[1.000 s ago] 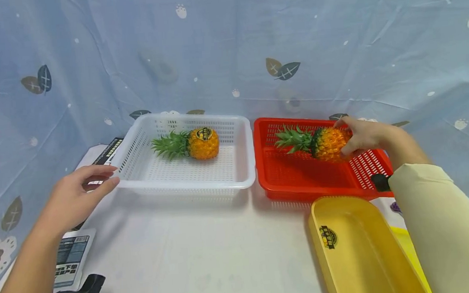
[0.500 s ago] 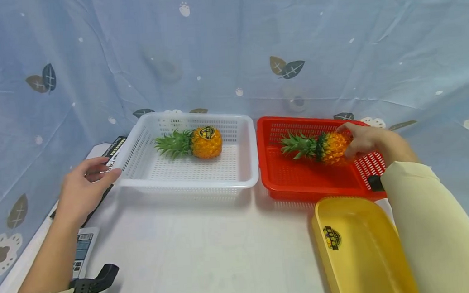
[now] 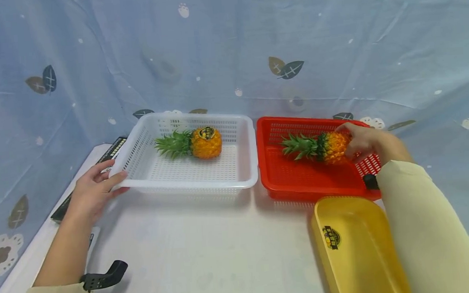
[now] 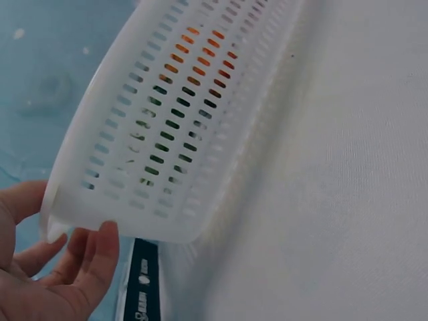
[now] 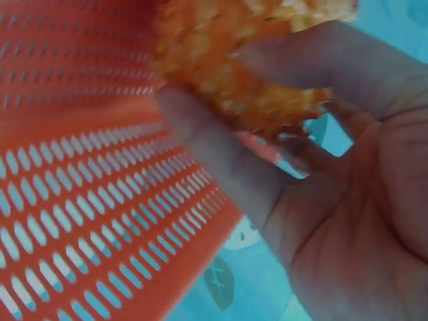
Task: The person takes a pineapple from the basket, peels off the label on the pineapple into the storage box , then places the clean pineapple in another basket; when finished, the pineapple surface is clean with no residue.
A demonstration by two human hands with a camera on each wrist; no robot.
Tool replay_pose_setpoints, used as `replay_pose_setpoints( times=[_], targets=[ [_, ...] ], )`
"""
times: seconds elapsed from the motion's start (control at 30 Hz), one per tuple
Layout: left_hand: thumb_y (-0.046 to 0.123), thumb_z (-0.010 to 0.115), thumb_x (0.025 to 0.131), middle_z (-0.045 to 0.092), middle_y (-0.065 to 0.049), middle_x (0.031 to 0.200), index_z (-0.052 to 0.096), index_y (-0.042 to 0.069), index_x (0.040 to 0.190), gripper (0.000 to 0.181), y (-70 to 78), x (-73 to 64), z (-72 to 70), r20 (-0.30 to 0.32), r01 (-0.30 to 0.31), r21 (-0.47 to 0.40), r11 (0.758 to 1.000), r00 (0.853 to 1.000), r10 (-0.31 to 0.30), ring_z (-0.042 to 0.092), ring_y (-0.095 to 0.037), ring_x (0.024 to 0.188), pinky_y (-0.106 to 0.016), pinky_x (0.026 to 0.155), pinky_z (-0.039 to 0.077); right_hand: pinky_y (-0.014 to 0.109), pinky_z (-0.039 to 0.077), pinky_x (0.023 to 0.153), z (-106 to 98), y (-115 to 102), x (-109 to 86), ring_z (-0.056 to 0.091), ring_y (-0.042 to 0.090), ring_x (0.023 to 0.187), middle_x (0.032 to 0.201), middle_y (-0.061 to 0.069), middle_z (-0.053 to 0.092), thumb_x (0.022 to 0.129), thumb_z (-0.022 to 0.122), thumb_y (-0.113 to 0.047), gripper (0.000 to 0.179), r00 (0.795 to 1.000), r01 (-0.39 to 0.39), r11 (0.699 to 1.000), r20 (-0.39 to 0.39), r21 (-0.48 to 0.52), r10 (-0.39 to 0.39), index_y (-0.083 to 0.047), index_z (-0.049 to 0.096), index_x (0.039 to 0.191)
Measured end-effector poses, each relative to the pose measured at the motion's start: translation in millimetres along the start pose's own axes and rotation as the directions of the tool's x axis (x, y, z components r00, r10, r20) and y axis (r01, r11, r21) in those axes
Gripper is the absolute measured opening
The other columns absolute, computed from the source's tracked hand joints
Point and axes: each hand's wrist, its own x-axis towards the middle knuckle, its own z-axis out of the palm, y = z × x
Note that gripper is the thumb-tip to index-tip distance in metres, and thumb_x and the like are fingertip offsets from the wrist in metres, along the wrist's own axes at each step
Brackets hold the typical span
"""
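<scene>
My right hand (image 3: 360, 141) holds the orange body of a pineapple (image 3: 332, 148) inside the red basket (image 3: 302, 188); its green leaves point left. Close up in the right wrist view, thumb and fingers curl around the pineapple (image 5: 221, 60) beside the slotted red wall. At the near left corner of the white basket (image 3: 196, 184), my left hand (image 3: 94, 188) pinches the rim, thumb above and fingers below. A second pineapple (image 3: 206, 144), with a black label, lies on its side in that basket. The left wrist view shows my left hand (image 4: 60, 274) at the basket's corner.
A yellow bin (image 3: 359, 242) with a dark sticker stands in front of the red basket. A black-and-white box (image 3: 116, 146) lies left of the white basket on the white table (image 3: 208, 243). Blue patterned cloth (image 3: 219, 43) hangs behind.
My left hand has moved in to the white basket's corner and taken hold of its rim. The right-hand pineapple has sunk slightly into the red basket, my right hand staying on it.
</scene>
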Motion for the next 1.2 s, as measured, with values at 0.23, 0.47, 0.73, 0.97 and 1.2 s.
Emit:
replay_pose_setpoints(
  times=[0.23,0.47,0.73,0.97,1.2],
  targets=[
    [0.026,0.078,0.094,0.051,0.005,0.115,0.028,0.013,0.164,0.086,-0.7,-2.0,-1.8,0.012,-0.013,-0.066,0.998,1.000,0.014,0.059,-0.006,0.098,-0.022,0.080,0.062,0.049,0.062,0.089,3.4,6.1,8.2,0.042,0.049,0.119,0.142,0.037,0.021,0.082,0.065,0.011,0.097,1.000,0.020,1.000,-0.010,-0.009,-0.020,-0.003,0.009,0.160],
    [0.032,0.074,0.097,0.051,0.006,0.117,0.027,0.014,0.164,0.084,-2.1,-0.1,1.8,0.016,-0.027,0.053,0.998,1.000,0.027,0.059,-0.007,0.101,-0.025,0.086,0.061,0.046,0.062,0.086,6.6,12.7,13.1,0.047,0.045,0.112,0.140,0.037,0.022,0.084,0.065,0.011,0.093,1.000,0.026,0.999,-0.006,-0.040,-0.026,-0.001,0.011,0.159],
    [0.030,0.075,0.096,0.051,0.006,0.117,0.029,0.017,0.164,0.083,-2.5,-2.5,-2.3,0.004,-0.034,0.016,0.999,0.999,0.034,0.057,-0.008,0.103,-0.023,0.083,0.061,0.044,0.062,0.086,2.0,10.9,14.3,0.049,0.044,0.111,0.139,0.037,0.025,0.085,0.065,0.008,0.093,1.000,0.008,0.998,0.018,-0.063,-0.006,-0.002,0.012,0.161],
    [0.028,0.075,0.097,0.049,0.006,0.119,0.030,0.018,0.164,0.081,-5.6,-3.4,0.3,0.001,-0.040,-0.034,0.999,0.999,0.040,0.057,-0.008,0.103,-0.025,0.083,0.062,0.046,0.061,0.088,0.2,9.8,10.5,0.048,0.045,0.114,0.144,0.040,0.021,0.086,0.067,0.004,0.099,1.000,-0.021,0.997,0.020,-0.081,0.022,-0.002,0.007,0.163],
    [0.028,0.076,0.096,0.051,0.006,0.119,0.032,0.017,0.163,0.081,-11.4,-5.7,1.1,-0.007,-0.079,-0.092,0.993,0.997,0.079,0.059,-0.006,0.101,-0.025,0.080,0.062,0.056,0.056,0.099,1.6,6.2,3.3,0.040,0.055,0.128,0.154,0.042,0.011,0.090,0.068,-0.004,0.101,0.999,-0.032,0.994,0.028,-0.103,0.035,-0.005,0.000,0.164]
  ],
)
